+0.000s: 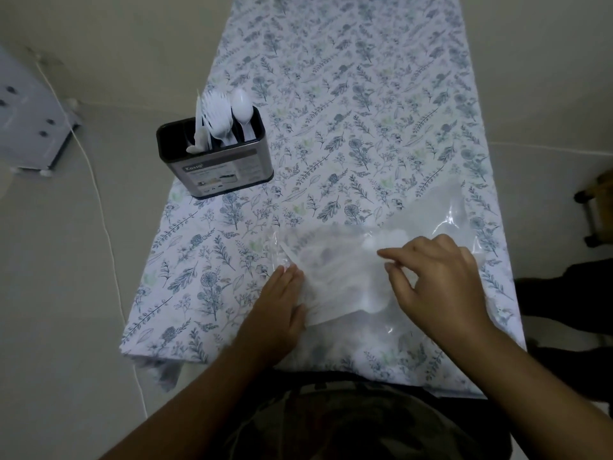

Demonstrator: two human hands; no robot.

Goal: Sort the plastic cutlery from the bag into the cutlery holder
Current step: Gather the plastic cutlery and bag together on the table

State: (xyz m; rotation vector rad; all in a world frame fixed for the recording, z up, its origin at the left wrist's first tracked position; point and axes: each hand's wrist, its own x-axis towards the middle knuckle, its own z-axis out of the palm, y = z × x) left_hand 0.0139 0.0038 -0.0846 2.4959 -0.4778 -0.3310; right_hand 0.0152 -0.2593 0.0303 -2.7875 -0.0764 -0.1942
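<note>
A clear plastic bag [428, 214] holding white plastic cutlery [338, 273] lies on the near right part of the table. My left hand [282, 303] lies flat, fingers straight, pressing the bag's left edge. My right hand [434, 280] is on top of the bag, fingers curled, pinching the plastic near the cutlery. At the table's left edge stands a dark metal cutlery holder [215, 164] with white forks [215, 111], a spoon [241, 106] and other pieces upright in its compartments.
The table carries a floral cloth [348, 94] and its far half is bare. A white cable [99, 200] runs over the floor on the left, beside a grey board [30, 127]. A dark object [564, 293] sits right of the table.
</note>
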